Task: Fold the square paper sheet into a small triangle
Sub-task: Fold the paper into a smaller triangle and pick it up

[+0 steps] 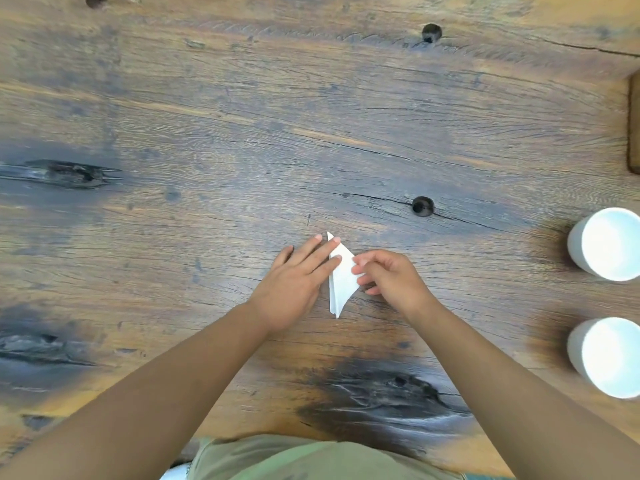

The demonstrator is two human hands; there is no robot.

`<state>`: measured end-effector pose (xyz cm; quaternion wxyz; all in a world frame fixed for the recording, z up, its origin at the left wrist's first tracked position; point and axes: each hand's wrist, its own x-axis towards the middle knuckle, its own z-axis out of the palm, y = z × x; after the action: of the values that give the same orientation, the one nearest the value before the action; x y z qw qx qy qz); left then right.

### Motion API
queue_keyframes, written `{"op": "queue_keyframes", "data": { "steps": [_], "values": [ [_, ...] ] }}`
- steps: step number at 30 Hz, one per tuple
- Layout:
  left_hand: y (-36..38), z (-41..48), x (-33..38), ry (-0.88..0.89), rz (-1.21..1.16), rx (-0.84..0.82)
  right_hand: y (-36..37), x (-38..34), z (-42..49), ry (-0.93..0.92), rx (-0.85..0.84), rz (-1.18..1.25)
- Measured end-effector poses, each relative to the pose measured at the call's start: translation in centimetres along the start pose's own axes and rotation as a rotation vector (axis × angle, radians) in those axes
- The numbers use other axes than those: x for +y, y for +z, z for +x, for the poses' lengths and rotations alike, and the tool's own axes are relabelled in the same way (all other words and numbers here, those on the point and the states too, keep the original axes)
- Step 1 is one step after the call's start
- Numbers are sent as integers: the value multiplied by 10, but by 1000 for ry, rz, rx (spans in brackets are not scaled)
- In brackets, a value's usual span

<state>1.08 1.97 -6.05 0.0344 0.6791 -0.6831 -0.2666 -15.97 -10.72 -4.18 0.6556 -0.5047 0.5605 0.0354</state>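
Fingers (323,252) of left hand (294,285) extended flat, tips pressing left edge of white folded paper triangle (343,277), gripping nothing. Right hand (389,275) fingers curled, thumb and forefinger pinching paper's right corner. Paper lies between hands, long straight edge along left side, near centre of dark weathered wooden table (207,150). Two white round cups (606,244) stand at table's right edge, well apart from paper. Green shirt (311,459) at bottom.
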Motion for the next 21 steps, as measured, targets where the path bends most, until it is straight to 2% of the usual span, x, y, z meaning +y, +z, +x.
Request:
{"op": "queue_keyframes", "data": {
  "steps": [5,10,13,17,21],
  "values": [
    [5,-1,1,-12,106,-61,0,-3,2,-41,8,-34],
    [12,-7,13,-62,162,-35,6,-6,1,-219,15,-164],
    [15,-6,18,-85,160,-40,13,-8,-4,-365,56,-445],
    [16,-5,25,-129,140,-10,22,-10,-10,-565,8,-824],
    [17,0,33,-177,143,18,32,-11,-11,-606,32,-908]
  ]
}}
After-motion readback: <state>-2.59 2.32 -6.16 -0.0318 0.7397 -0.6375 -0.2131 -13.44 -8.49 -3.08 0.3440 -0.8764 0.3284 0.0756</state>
